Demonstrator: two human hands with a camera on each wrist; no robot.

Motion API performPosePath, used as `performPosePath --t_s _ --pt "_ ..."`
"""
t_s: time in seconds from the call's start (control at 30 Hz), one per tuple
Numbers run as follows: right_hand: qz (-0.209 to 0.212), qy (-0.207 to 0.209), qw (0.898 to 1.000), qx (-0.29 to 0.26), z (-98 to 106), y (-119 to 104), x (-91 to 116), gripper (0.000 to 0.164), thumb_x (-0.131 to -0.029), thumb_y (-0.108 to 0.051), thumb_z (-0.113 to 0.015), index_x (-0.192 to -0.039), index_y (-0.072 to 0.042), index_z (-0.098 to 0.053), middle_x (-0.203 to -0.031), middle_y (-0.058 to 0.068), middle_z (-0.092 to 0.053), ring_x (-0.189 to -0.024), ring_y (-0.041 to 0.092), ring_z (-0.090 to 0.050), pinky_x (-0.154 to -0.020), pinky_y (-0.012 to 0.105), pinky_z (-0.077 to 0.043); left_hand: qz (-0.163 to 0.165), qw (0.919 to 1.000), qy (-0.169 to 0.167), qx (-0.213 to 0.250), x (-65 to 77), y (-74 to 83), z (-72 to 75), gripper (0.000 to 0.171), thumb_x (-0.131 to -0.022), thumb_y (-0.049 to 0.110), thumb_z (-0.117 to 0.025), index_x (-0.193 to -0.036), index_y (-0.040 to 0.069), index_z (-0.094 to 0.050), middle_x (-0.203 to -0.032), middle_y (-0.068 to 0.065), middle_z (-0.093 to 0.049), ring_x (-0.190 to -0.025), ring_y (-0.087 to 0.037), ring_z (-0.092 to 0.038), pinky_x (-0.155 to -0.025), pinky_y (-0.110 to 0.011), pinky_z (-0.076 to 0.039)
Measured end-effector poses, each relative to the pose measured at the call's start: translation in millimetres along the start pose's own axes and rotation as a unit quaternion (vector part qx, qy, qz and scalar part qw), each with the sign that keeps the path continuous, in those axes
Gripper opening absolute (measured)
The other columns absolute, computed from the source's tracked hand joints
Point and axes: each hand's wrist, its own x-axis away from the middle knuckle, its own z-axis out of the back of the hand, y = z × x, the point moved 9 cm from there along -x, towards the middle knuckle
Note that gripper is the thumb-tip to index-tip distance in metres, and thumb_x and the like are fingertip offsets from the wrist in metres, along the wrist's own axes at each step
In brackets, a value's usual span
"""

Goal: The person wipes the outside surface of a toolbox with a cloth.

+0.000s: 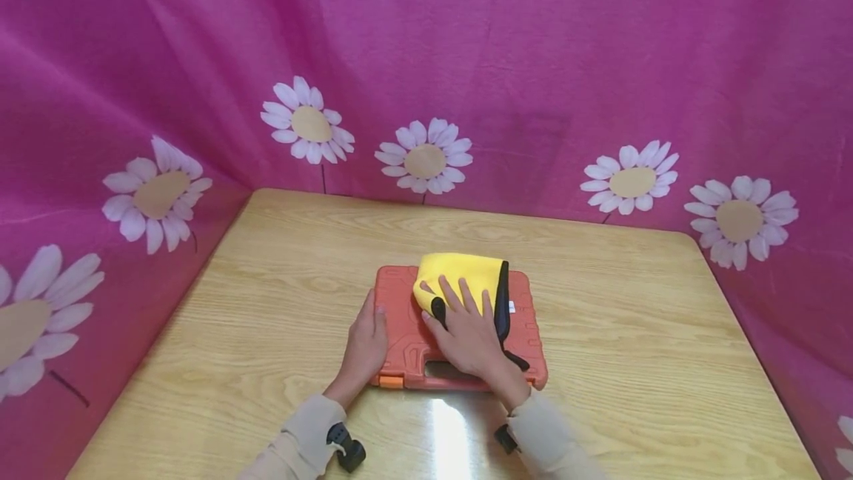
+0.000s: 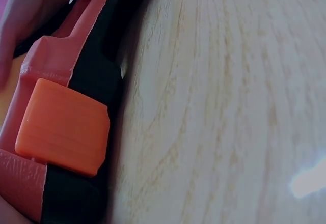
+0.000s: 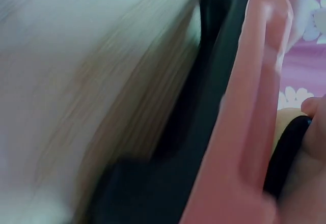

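A red plastic carrying case [image 1: 400,324] with a black lower half lies on the wooden table, its handle side toward me. My left hand [image 1: 365,335] grips its left edge, thumb over the lid and fingers down the side. On the lid sits a folded yellow cloth [image 1: 460,267] with black edging. My right hand [image 1: 469,335] rests on this cloth with its fingers spread. An orange latch [image 2: 63,127] shows large in the left wrist view, fastened against the case front. In the right wrist view the case's black handle side [image 3: 204,112] runs along the tabletop.
The wooden table [image 1: 633,332] extends around the case on all sides. Behind and beside it hangs a magenta curtain [image 1: 520,58] printed with white daisies. Bright glare [image 1: 449,435] falls on the tabletop near my forearms.
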Motion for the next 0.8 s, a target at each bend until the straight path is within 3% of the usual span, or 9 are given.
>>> performPosePath --t_s 0.23,0.43,0.8 --pt "0.021 -0.012 1.000 -0.003 -14.2 -30.6 -11.2 0.054 -0.106 -0.047 -0.036 -0.157 -0.031 -0.034 -0.164 0.004 -0.023 -0.151 0.030 -0.006 -0.117 0.060 0.005 0.017 0.9998 0.001 -0.006 -2.0 -2.2 0.8 0.051 -0.111 0.017 -0.032 -0.158 0.001 -0.021 -0.158 -0.017 -0.033 -0.144 -0.032 -0.032 -0.114 -0.051 -0.029" --pt "0.039 -0.022 0.999 -0.008 -22.7 -51.5 -17.6 0.053 -0.106 -0.047 -0.035 -0.157 -0.031 -0.035 -0.163 0.003 -0.024 -0.151 0.030 -0.007 -0.117 0.059 0.004 0.000 0.9997 0.024 -0.009 -1.7 -2.1 3.4 0.048 -0.109 0.011 -0.034 -0.153 -0.006 -0.028 -0.152 -0.023 -0.040 -0.140 -0.034 -0.036 -0.113 -0.050 -0.031" --pt "0.051 -0.038 0.996 -0.058 -28.5 -65.0 -24.1 0.053 -0.106 -0.048 -0.031 -0.157 -0.032 -0.035 -0.162 0.001 -0.029 -0.151 0.030 -0.012 -0.117 0.059 0.003 -0.016 0.9992 0.035 -0.001 3.2 -3.3 7.0 0.045 -0.106 0.007 -0.044 -0.148 -0.007 -0.038 -0.142 -0.024 -0.052 -0.133 -0.033 -0.046 -0.110 -0.049 -0.036"
